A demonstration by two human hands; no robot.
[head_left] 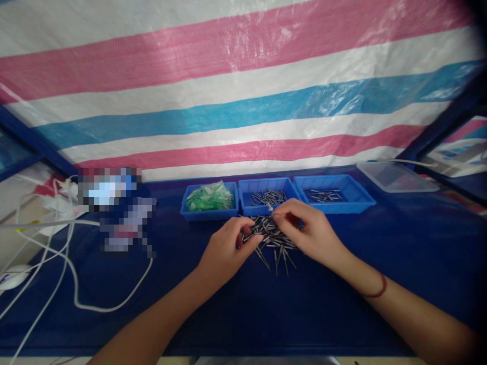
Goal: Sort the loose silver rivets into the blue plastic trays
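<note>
A loose pile of thin metal pins (pixel 271 239) lies on the dark blue table (pixel 266 309). My left hand (pixel 224 248) rests at the pile's left edge, fingers curled and pinched on some pins. My right hand (pixel 310 230) is over the pile's right side, thumb and forefinger pinched on a small pale piece near the pile's top. Behind the pile stand three blue trays: the left tray (pixel 188 213) holds green plastic caps (pixel 210 196), the middle tray (pixel 245 205) holds metal pins, the right tray (pixel 357 200) holds a few pins.
White cables (pixel 76 284) loop over the table's left side beside blurred items. A clear plastic lid (pixel 395 177) lies at the back right. A striped pink, white and blue tarp (pixel 243 91) hangs behind the table.
</note>
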